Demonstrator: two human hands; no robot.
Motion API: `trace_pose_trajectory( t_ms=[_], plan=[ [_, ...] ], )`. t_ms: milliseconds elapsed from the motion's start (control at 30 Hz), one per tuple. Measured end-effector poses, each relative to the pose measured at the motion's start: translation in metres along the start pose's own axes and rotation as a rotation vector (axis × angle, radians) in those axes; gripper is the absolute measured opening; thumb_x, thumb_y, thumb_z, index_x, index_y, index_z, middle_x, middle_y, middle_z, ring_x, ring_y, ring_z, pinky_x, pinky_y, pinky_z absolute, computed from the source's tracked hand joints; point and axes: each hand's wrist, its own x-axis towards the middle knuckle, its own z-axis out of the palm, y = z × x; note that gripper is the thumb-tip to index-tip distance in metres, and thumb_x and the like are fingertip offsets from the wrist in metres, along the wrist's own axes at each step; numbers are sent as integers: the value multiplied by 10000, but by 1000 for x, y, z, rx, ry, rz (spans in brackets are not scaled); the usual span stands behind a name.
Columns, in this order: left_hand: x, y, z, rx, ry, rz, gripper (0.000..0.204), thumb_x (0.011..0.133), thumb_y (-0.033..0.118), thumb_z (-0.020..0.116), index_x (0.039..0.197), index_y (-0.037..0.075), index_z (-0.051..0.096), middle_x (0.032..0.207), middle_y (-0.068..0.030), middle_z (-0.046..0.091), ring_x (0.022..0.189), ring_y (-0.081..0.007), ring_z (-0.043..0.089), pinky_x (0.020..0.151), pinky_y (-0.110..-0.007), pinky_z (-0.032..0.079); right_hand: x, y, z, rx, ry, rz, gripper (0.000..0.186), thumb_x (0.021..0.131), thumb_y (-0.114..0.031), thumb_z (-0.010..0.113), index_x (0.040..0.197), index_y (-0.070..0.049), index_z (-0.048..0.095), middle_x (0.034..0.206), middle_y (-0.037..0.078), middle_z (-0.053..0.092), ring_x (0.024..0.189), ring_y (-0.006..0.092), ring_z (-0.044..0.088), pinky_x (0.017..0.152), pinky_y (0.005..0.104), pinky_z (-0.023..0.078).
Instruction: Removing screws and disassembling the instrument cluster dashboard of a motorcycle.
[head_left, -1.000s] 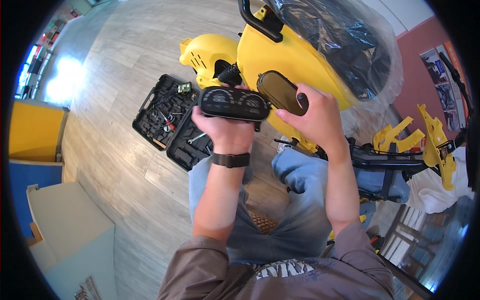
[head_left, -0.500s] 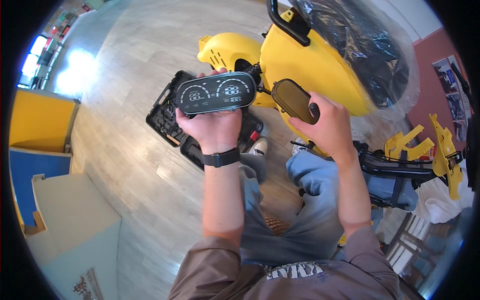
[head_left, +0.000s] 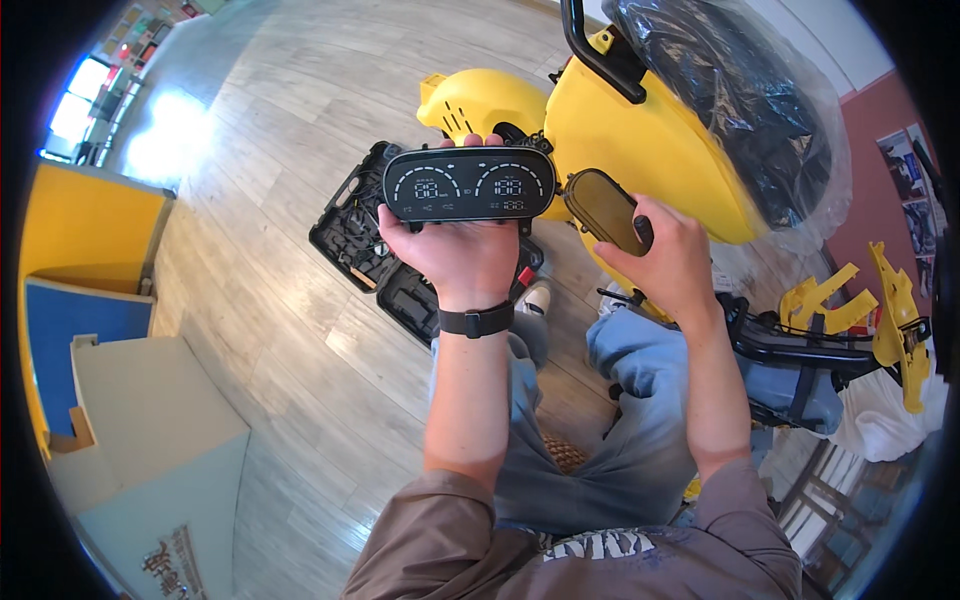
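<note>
Across the palm of my left hand [head_left: 455, 262] lies a long black instrument cluster [head_left: 470, 185], face up, showing two lit arc gauges with pale digits. My fingers curl over its far edge and my thumb rests at its near left corner. My right hand [head_left: 670, 258] grips the near end of an oval brownish panel with a black rim [head_left: 602, 207]. A dark stub stands up beside its thumb. The panel's far end is close to the cluster's right end; whether they touch I cannot tell. What lies beneath the cluster is mostly hidden.
Behind my hands stands a yellow vehicle body [head_left: 625, 130], with a dark plastic-wrapped piece [head_left: 740, 110] above it. An open black tool case [head_left: 362, 172] lies on the floor. Yellow brackets [head_left: 885, 325] and a black tube frame [head_left: 800, 355] are to the right; a pale counter [head_left: 165, 385] is left.
The cluster has turned clockwise from a slant to nearly level, its display facing up more squarely. Both hands keep their holds. The whole view has shifted slightly.
</note>
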Motion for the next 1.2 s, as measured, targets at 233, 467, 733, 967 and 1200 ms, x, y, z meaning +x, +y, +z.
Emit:
trace_pose_trajectory(
  t_ms=[233, 467, 733, 967, 1200],
  plan=[
    [-3, -3, 6, -6, 89, -51, 730, 940, 623, 287, 1270, 46, 589, 1296, -186, 624, 1272, -385, 559, 1105, -576, 416, 0, 3, -1, 3, 12, -23, 452, 697, -275, 891, 969, 16, 677, 910, 179, 701, 866, 372, 694, 758, 434, 548],
    [-3, -4, 10, 57, 116, 4, 750, 941, 636, 267, 1264, 43, 594, 1313, -192, 622, 1293, -393, 547, 1111, -576, 408, 0, 2, -2, -6, -16, -8, 425, 702, -273, 891, 921, 6, 658, 895, 172, 693, 856, 372, 687, 749, 437, 543],
    [-3, -4, 11, 59, 130, 2, 758, 942, 641, 264, 1283, 49, 592, 1343, -202, 609, 1312, -388, 535, 1117, -572, 406, 0, 2, -2, -28, -18, -15, 416, 702, -273, 891, 912, 1, 660, 893, 167, 695, 857, 368, 688, 751, 436, 543],
    [-3, -4, 12, 49, 161, 1, 767, 943, 644, 249, 1316, 64, 584, 1380, -212, 587, 1327, -393, 525, 1120, -578, 400, 0, 2, -1, -42, -31, -1, 417, 711, -290, 881, 928, -3, 671, 907, 170, 703, 862, 372, 691, 759, 439, 547],
    [-4, -6, 19, 94, 267, 3, 776, 935, 637, 224, 1329, 72, 582, 1335, -224, 602, 1279, -395, 554, 1107, -579, 411, 1, 4, -4, -65, -43, 11, 406, 711, -283, 873, 914, -13, 647, 898, 158, 695, 860, 371, 686, 744, 447, 541]
  ],
)
